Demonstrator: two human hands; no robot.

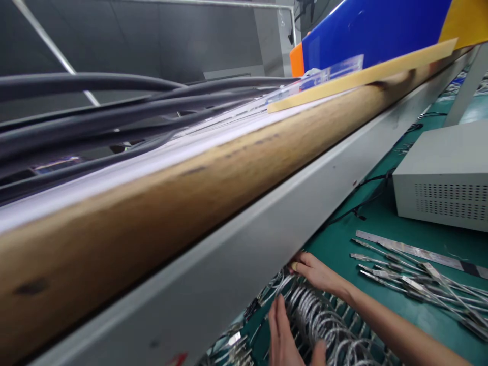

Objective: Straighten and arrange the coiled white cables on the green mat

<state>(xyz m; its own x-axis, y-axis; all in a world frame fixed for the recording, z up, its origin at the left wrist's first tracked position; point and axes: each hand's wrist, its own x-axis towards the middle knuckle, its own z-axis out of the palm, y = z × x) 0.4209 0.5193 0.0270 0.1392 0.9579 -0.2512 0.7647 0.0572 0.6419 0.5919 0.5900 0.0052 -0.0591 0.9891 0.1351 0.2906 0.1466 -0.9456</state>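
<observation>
At the bottom of the head view, a row of coiled grey cables (316,315) with metal plugs lies on the green work surface. My left hand (282,333) is beside the coils at their near left, its fingers stretched out and the thumb apart. My right hand (310,269) reaches over the far end of the coils, close under the grey beam. Its fingers are curled together, and their tips are partly hidden, so what they hold cannot be made out. A band of yellowish colour shows on one finger.
A grey beam (267,229) under a wooden shelf edge (183,178) crosses the view diagonally. Right of the hands lie loose cables with plugs (412,284) and a steel ruler (415,251). A white vented box (442,173) stands behind. Blue bins (373,30) and black tubes (114,109) are above.
</observation>
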